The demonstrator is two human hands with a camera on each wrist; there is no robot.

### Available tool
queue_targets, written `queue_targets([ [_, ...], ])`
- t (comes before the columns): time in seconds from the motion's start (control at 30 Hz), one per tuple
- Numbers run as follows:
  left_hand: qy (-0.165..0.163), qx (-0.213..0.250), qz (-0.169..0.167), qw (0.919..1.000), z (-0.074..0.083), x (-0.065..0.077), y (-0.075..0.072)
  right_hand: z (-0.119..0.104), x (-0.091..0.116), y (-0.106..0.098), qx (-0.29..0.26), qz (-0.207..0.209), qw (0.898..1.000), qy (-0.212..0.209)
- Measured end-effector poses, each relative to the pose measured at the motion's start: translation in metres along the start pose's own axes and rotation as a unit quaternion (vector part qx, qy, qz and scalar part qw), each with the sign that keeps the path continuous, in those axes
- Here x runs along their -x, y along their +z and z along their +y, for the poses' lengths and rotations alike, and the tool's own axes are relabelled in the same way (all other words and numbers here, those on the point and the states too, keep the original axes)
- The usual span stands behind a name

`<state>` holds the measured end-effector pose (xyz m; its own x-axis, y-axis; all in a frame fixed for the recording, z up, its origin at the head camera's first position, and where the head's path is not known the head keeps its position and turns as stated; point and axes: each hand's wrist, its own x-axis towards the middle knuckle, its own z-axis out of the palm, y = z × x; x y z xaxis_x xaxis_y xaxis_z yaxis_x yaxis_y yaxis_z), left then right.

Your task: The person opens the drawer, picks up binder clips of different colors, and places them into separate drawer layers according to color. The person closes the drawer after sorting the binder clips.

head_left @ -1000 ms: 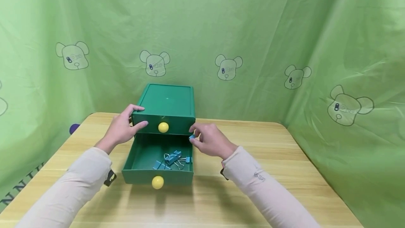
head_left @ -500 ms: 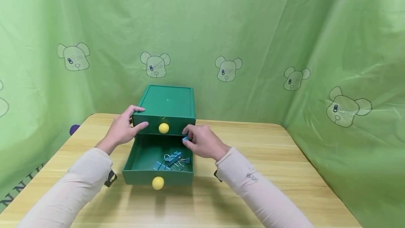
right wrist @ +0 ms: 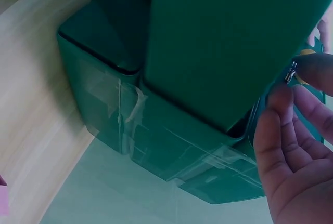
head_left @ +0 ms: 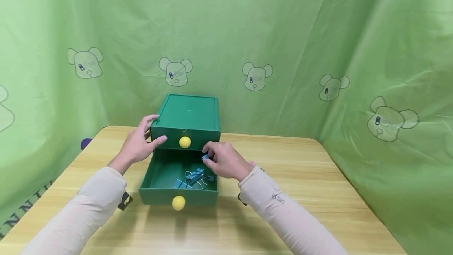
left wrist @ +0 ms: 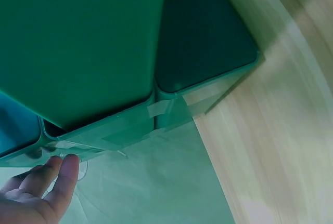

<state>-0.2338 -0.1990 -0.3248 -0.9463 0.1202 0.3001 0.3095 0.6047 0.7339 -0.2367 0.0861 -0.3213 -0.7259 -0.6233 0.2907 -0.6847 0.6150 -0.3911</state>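
Observation:
A green drawer cabinet (head_left: 189, 113) with yellow knobs stands on the table, its middle drawer (head_left: 178, 196) pulled out. Several blue binder clips (head_left: 196, 175) lie in that drawer, toward its front right. My right hand (head_left: 226, 160) pinches another blue binder clip (head_left: 205, 157) between thumb and forefinger, above the drawer's right side. In the right wrist view a metal part of the held clip (right wrist: 291, 72) shows at the fingertips. My left hand (head_left: 138, 143) is at the cabinet's upper left corner, thumb against the top drawer's front (head_left: 170, 137), fingers along the side.
A shut bottom drawer (left wrist: 208, 37) shows beneath the pulled-out one in the left wrist view. Clear tape (right wrist: 122, 104) crosses the cabinet's side. The wooden table (head_left: 283, 184) extends to the right, and a green curtain (head_left: 226, 30) surrounds it. A small pink object (right wrist: 3, 199) is at the right wrist view's edge.
My right hand has moved left with the binder clip, from the drawer's right edge to over its inside. My left fingers have shifted slightly off the cabinet's top edge; the thumb stays on the front.

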Motion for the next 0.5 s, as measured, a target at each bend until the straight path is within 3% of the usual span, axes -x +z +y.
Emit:
queue_targets([
  [0.13, -0.010, 0.021, -0.003, 0.9997, -0.002, 0.005, -0.002, 0.003, 0.001, 0.000, -0.019, 0.025, 0.999, 0.005],
  [0.3, -0.008, 0.065, -0.027, 0.9975, -0.014, 0.018, -0.006, 0.015, 0.010, 0.002, -0.089, 0.101, 0.991, 0.024],
  [0.4, 0.011, 0.084, -0.055, 0.9948, -0.025, 0.030, -0.009, 0.024, 0.018, 0.004, -0.145, 0.135, 0.979, 0.051],
  [0.5, 0.047, 0.083, -0.089, 0.9915, -0.038, 0.044, -0.011, 0.034, 0.027, 0.006, -0.194, 0.134, 0.969, 0.077],
])
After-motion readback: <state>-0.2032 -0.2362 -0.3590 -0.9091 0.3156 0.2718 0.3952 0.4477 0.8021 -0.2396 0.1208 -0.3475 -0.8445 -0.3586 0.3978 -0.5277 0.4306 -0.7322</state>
